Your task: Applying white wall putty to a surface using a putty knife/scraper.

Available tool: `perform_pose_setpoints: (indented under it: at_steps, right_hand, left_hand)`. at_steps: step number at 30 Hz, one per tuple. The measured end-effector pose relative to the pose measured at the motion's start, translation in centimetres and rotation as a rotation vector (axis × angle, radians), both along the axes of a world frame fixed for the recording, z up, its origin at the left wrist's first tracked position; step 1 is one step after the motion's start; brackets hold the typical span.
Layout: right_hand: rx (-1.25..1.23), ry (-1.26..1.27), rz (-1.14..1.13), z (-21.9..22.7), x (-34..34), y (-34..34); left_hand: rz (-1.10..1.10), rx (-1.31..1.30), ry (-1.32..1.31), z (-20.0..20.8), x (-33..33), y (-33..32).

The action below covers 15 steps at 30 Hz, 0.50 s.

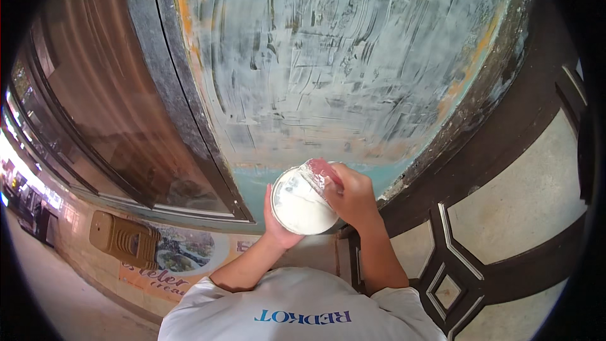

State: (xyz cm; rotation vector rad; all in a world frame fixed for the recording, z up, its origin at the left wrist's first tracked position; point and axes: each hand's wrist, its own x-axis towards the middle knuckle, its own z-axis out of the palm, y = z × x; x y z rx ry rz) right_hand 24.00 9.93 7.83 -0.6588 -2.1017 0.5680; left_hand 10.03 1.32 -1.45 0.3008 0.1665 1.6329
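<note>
White shirt [303, 303] below, paste tub [328, 222] held beyond it.
Left hand [280, 232] cups the tub; right hand's [355, 194] grip pinches a red scraper [323, 169] at its far-right rim (likely loading paste); lifting clear calls for steadiness.

The wall panel [353, 57] is blocking the way ahead; room is apparently opening from the left hand [278, 226] toward the brown stools [123, 237].
</note>
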Motion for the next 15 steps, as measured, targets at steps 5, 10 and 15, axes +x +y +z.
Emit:
perform_pose_setpoints:
  at_steps: [5,10,15]
  right_hand:
    - [0.089,-0.071,0.168,-0.2,1.0,1.8]
    - [0.01,-0.149,0.076,-0.2,1.8,3.8]
    - [0.009,-0.183,0.005,-1.9,1.1,3.0]
  left_hand:
    - [0.018,-0.057,-0.04,-1.3,1.5,1.0]
    - [0.023,-0.059,-0.074,-1.0,2.3,2.2]
    - [0.091,-0.086,-0.236,-2.4,3.7,3.5]
